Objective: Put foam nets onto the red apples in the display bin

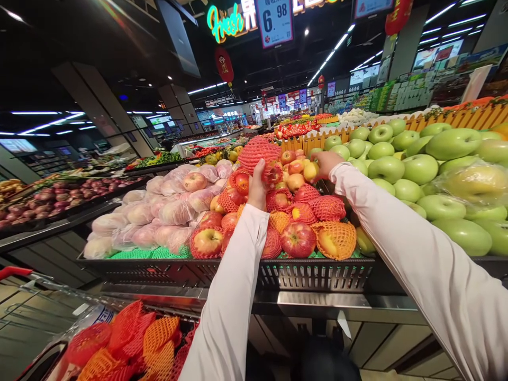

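Observation:
My left hand (257, 189) is raised over the apple pile, thumb up, closed on a bulging red foam fruit net (260, 152); what fills it is mostly hidden. On the far right side of the pile, my right hand (326, 164) has its fingers curled at a yellow-red apple (310, 171); the fingertips are partly hidden. Bare apples (295, 182) lie between the hands. Nearer to me are apples in red and orange foam nets, among them an orange-netted one (336, 241) and a red bare-topped apple (298, 239).
Wrapped pale pink fruit (174, 210) lies to the left, large green apples (387, 168) to the right. A black slatted tray edge (313, 276) runs along the front. Below left, a cart holds loose foam nets (133, 338). Onions (59, 198) fill a far-left stand.

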Tool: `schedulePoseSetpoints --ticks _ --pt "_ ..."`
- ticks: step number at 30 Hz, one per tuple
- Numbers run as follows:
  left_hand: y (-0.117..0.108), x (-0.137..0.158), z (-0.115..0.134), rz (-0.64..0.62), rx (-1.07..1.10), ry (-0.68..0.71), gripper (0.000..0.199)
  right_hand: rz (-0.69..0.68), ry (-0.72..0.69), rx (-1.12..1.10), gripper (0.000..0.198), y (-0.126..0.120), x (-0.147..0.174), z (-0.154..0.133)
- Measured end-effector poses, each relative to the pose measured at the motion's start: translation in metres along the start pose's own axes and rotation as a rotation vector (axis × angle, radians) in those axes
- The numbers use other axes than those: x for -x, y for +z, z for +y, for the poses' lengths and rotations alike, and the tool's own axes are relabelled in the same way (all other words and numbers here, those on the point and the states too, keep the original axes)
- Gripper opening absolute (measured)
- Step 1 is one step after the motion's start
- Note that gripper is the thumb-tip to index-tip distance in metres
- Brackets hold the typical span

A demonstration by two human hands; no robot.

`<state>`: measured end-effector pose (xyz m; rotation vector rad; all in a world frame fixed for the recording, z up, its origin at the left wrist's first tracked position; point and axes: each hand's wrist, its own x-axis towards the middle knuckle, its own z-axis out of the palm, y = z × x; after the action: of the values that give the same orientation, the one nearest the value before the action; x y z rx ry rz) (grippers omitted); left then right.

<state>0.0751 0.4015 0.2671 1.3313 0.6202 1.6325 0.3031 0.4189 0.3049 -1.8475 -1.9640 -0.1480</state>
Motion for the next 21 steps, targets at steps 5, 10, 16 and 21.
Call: schedulePoseSetpoints --ticks 5,10,16,21 --pt "-0.001 0.001 0.006 -0.057 0.106 -0.110 0.061 0.362 -0.121 -0.343 0.073 -0.020 0.018 -0.026" --pt "0.000 0.013 0.015 -0.223 0.117 -0.056 0.071 0.262 -0.412 -0.740 0.068 -0.015 0.034 -0.059" --pt "0.006 0.015 0.018 -0.255 0.232 -0.020 0.069 0.117 -0.485 -0.801 0.074 0.000 0.028 -0.059" --pt "0.007 0.012 0.015 -0.064 0.361 -0.075 0.051 -0.128 -0.361 -0.335 0.076 0.010 0.013 -0.041"
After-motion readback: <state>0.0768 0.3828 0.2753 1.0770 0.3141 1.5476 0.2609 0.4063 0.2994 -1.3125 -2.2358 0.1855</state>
